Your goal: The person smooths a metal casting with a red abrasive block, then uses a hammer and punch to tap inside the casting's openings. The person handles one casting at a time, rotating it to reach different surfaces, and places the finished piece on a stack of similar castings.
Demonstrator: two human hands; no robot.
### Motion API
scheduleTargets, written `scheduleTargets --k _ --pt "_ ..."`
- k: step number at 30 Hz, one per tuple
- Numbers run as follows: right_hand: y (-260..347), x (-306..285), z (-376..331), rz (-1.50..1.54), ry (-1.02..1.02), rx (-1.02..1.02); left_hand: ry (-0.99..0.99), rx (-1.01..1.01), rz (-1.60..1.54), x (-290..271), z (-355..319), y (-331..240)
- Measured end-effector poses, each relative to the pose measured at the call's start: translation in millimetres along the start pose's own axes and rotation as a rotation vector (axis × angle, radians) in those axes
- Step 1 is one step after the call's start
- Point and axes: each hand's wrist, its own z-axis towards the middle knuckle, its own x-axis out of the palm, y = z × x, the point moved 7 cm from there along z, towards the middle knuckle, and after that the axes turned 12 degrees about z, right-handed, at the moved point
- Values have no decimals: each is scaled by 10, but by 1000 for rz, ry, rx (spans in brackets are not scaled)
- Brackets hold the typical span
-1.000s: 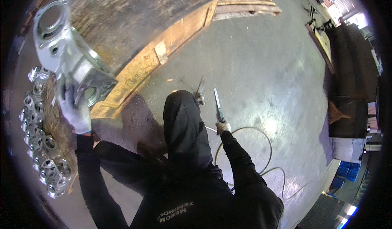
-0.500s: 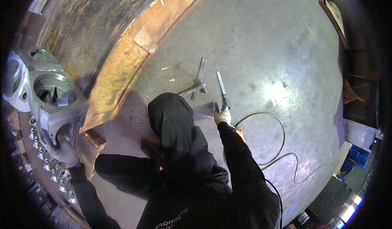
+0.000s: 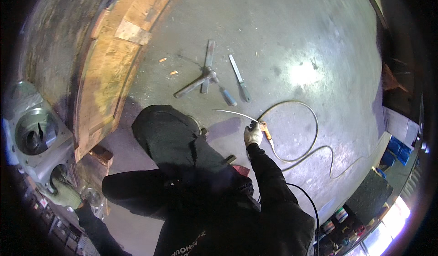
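At the far left, my gloved left hand [image 3: 65, 195] grips the lower edge of a silver metal housing [image 3: 61, 139], with its fingers at the smaller bore and partly hidden there. The housing has a large round opening facing up. My right hand [image 3: 253, 134], in a pale glove with dark fingertips, is closed at the front of an air blow gun [image 3: 266, 129] on the floor. A long thin nozzle points left from the gun. Beyond that hand lie a flat file with a green handle [image 3: 239, 77], a hammer [image 3: 191, 86], a flat metal bar [image 3: 209, 55] and a blue-handled tool [image 3: 228, 96].
An air hose [image 3: 315, 119] loops across the floor to the right. A wooden-sided platform [image 3: 109, 68] stands along the left, with a wood block [image 3: 101, 155] near its end. Blue bins [image 3: 396, 153] and a dark box [image 3: 368, 190] are at the right.
My right hand has left the file's handle and come back to the air blow gun; the file lies on the floor. The view has shifted, and my left hand stays at the housing.
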Motion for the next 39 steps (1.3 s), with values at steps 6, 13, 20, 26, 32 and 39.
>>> scheduleTargets --k 6,13,20,26,32,39 --pt "-931 -675 -497 -140 -117 170 1 135 255 -23 96 18" --pt "-1848 -881 -833 -299 62 425 47 185 219 42 218 99" --pt "-3082 128 -1609 -635 1115 326 -12 295 211 68 378 246" --pt "-3340 358 -1727 -389 1099 496 95 198 111 79 254 -118" --pt "-2272 -929 -873 -520 505 408 180 181 54 150 168 -543" --pt "79 -2305 463 -29 -388 -196 119 394 -321 -57 124 -957"
